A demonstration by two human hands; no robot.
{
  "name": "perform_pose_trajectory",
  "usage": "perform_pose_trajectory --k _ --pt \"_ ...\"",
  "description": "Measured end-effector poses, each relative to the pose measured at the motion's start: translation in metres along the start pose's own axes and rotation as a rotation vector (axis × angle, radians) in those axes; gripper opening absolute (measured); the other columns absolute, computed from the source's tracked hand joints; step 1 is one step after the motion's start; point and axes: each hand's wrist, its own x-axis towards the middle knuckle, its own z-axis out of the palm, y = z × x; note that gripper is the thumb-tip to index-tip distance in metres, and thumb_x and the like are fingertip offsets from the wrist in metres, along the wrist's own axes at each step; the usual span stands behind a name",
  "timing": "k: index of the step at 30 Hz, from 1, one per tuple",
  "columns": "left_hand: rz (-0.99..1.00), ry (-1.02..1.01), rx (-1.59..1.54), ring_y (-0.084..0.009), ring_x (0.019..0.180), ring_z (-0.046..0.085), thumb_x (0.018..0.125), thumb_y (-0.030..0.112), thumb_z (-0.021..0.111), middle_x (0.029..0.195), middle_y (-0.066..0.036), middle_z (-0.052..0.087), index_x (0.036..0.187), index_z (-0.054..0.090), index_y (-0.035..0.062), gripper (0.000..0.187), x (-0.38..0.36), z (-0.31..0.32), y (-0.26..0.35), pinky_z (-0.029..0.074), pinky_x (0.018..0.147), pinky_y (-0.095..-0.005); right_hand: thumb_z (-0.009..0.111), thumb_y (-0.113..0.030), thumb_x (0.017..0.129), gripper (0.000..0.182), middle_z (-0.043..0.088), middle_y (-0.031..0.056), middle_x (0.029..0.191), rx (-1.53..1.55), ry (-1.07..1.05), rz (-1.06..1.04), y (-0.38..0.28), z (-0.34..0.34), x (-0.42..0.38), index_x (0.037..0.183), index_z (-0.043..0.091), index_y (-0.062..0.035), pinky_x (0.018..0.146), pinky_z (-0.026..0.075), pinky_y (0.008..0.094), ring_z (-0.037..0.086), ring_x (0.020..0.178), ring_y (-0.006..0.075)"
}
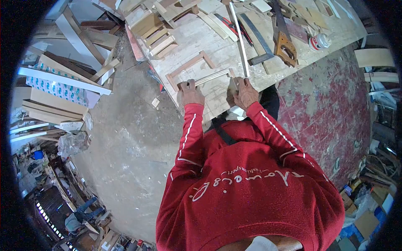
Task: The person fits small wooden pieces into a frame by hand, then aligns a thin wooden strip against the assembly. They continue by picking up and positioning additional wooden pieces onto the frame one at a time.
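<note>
On the plywood workbench [197, 39] lies a small wooden frame [190, 62], open toward me. My left hand [189, 94] grips the left end of a thin wooden strip [211, 77] that lies across the frame's near side. My right hand [245, 93] holds the strip's right end by the bench edge. Both red sleeves reach forward from my chest.
A handsaw [284, 39], a metal square [256, 37], a long white strip [239, 37] and a tape roll [319, 41] lie on the bench. Stacked wood offcuts [157, 31] fill its far left. Boards lean at the left over the concrete floor [134, 138]. Another person crouches far below left [77, 217].
</note>
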Motion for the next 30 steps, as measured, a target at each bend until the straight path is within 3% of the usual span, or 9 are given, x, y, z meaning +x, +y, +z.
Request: perform_pose_trajectory --k 5,8,10,12,16,19,21,30 --pt "-0.051 0.045 -0.028 -0.0352 0.104 0.046 0.071 0.022 0.062 0.115 -0.018 0.042 0.123 0.038 0.0039 0.059 -0.004 0.007 -0.011 0.04 0.083 -0.0421 0.065 -0.023 0.065 0.066 0.046 0.0203 0.106 -0.027 0.113 -0.077 0.008 0.014 0.016 0.121 0.033 -0.0076 0.069 0.05 0.0384 0.056 0.088 0.0343" --pt "-0.007 0.047 0.076 -0.0366 0.102 0.048 0.07 0.024 0.062 0.118 -0.022 0.042 0.123 0.036 0.0014 0.063 -0.006 0.011 -0.02 0.04 0.083 -0.0429 0.064 -0.023 0.066 0.071 0.049 0.0206 0.108 0.064 0.014 0.003 -0.008 -0.013 0.025 0.126 0.029 -0.0091 0.075 0.048 0.0404 0.054 0.093 0.0365" --pt "-0.188 -0.175 -0.051 -0.0393 0.093 0.053 0.07 0.02 0.064 0.103 -0.021 0.053 0.119 0.039 0.0032 0.057 -0.005 -0.023 0.003 0.043 0.08 -0.0441 0.063 -0.022 0.067 0.073 0.052 0.021 0.107 0.013 -0.036 0.031 -0.009 -0.016 0.035 0.129 0.027 -0.0123 0.076 0.048 0.0405 0.056 0.09 0.0372" --pt "-0.137 -0.122 -0.028 -0.0397 0.091 0.054 0.07 0.019 0.064 0.1 -0.022 0.055 0.119 0.04 0.0031 0.056 -0.004 -0.012 -0.007 0.044 0.079 -0.0445 0.068 -0.027 0.063 0.084 0.048 0.0238 0.112 -0.039 -0.181 0.037 -0.01 -0.021 0.044 0.134 0.023 -0.0141 0.075 0.049 0.0398 0.057 0.091 0.0357" --pt "-0.061 -0.007 -0.052 -0.0401 0.092 0.054 0.069 0.014 0.062 0.1 -0.024 0.056 0.118 0.042 0.0065 0.054 -0.006 0.002 -0.016 0.043 0.079 -0.0443 0.068 -0.028 0.064 0.082 0.049 0.0246 0.113 -0.005 -0.225 -0.05 -0.004 -0.021 0.057 0.133 0.024 -0.0202 0.076 0.048 0.0407 0.058 0.091 0.0368" --pt "-0.084 -0.023 -0.132 -0.0399 0.093 0.054 0.069 0.011 0.062 0.103 -0.024 0.055 0.119 0.043 0.0116 0.053 -0.006 -0.001 -0.013 0.042 0.081 -0.0437 0.067 -0.029 0.066 0.076 0.053 0.0234 0.106 -0.021 -0.258 -0.042 0.0 -0.021 0.061 0.131 0.028 -0.0263 0.077 0.048 0.0408 0.058 0.091 0.0362" --pt "-0.074 -0.033 -0.149 -0.0397 0.093 0.054 0.069 0.011 0.062 0.103 -0.023 0.056 0.118 0.044 0.0133 0.052 -0.005 -0.001 -0.012 0.042 0.082 -0.0436 0.065 -0.028 0.067 0.071 0.057 0.0215 0.101 0.026 -0.247 -0.151 0.012 -0.007 0.068 0.129 0.032 -0.0306 0.077 0.049 0.0406 0.058 0.091 0.0352" --pt "-0.02 -0.066 -0.123 -0.039 0.089 0.055 0.067 0.008 0.061 0.097 -0.019 0.058 0.111 0.048 0.0137 0.046 0.002 -0.002 -0.013 0.043 0.077 -0.0431 0.066 -0.032 0.065 0.062 0.058 0.0185 0.103 0.16 -0.235 -0.139 0.009 -0.011 0.072 0.122 0.043 -0.0274 0.086 0.044 0.0419 0.053 0.098 0.0366"
